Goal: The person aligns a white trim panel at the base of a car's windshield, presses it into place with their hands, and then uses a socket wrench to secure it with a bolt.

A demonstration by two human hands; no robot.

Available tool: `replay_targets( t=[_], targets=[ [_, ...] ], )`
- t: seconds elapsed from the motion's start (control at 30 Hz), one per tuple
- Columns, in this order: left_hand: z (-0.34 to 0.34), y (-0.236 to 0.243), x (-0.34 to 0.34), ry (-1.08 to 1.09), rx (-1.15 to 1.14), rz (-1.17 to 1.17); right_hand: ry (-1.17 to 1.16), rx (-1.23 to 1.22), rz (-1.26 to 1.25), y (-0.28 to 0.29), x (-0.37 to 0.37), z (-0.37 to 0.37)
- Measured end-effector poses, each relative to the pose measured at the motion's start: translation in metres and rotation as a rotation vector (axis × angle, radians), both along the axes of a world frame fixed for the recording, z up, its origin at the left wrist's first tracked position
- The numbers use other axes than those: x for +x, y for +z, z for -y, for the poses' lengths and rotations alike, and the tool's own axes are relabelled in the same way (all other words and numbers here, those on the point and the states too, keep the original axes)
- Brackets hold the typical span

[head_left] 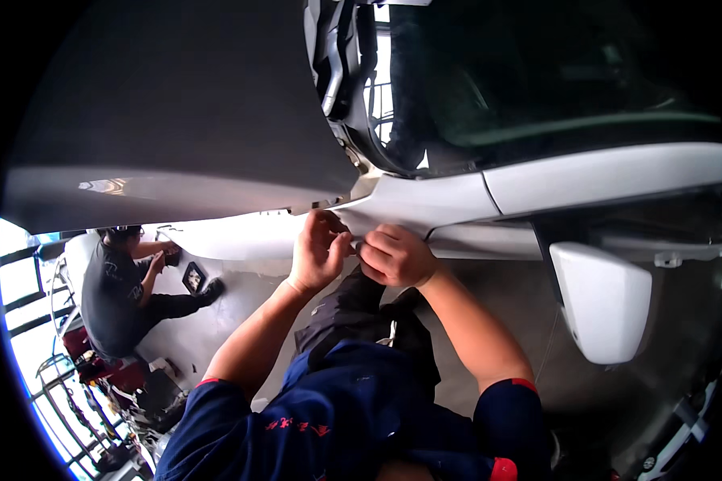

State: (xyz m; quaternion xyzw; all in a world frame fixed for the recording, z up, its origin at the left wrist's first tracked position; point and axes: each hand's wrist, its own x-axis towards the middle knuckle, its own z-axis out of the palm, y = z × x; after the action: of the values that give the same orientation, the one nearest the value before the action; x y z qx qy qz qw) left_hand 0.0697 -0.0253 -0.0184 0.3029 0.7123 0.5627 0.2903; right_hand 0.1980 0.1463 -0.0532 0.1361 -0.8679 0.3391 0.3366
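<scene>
Both my hands are close together beside the white car's body panel (393,200), just below the rear corner of the raised grey hood (217,192). The thumb and curled fingers of my left hand (317,255) are pinched together. My right hand (397,256) is closed too, with its fingers folded over and its fingertips turned toward the left thumb. A tiny pale bit shows between the two hands, too small to name. What lies inside the fingers is hidden.
To the right a white side mirror (606,301) juts out from the car door (618,176). On the left a person in dark clothes (120,289) sits low, hands on a small dark object, near a black tray (193,277) on the grey floor (217,321).
</scene>
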Motion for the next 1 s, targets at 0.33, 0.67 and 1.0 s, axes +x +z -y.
replay_targets(
  t=[0.33, 0.67, 1.0],
  targets=[
    [-0.027, 0.024, -0.038, -0.099, -0.238, 0.658, 0.007, -0.078, 0.192, 0.024, -0.004, -0.008],
    [-0.023, -0.003, -0.017, -0.191, -0.152, 0.325, 0.039, -0.326, 0.474, 0.049, -0.009, -0.019],
    [-0.026, -0.003, 0.005, 0.005, -0.149, 0.376, -0.282, -0.022, 0.941, 0.2, -0.044, -0.127]
  ],
)
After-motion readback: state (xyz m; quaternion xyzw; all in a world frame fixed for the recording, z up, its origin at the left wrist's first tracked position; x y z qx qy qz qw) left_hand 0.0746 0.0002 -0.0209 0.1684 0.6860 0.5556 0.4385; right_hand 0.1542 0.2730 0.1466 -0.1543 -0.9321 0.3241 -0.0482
